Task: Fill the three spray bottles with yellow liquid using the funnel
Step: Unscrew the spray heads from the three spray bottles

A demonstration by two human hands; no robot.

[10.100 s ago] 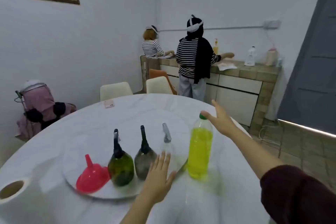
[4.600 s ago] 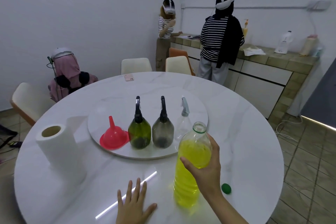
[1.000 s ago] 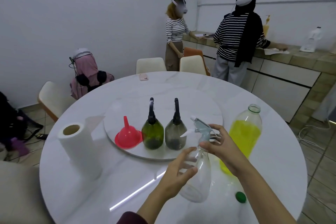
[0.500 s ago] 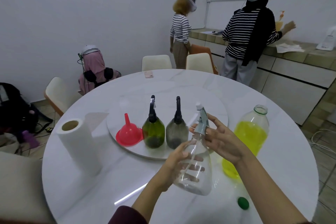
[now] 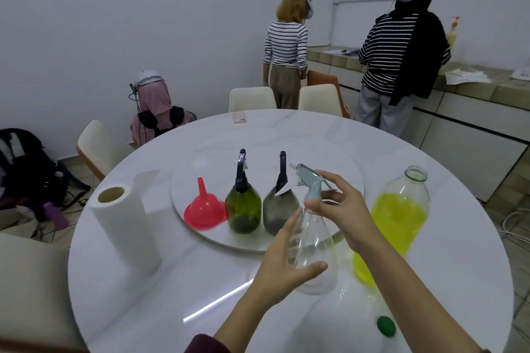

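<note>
Gripping the clear spray bottle (image 5: 315, 249) with both hands' fingers, just this side of the turntable (image 5: 348, 180) rim: my left hand (image 5: 282, 264) on its body, my right hand (image 5: 341, 209) at its neck.

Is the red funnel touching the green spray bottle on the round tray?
Cannot tell. In the head view the red funnel's rim meets the green spray bottle's outline with no visible gap, but overlap from this angle could hide one.

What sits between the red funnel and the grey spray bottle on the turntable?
In the head view, the green spray bottle stands between the red funnel and the grey spray bottle, all in a row on the turntable.
</note>
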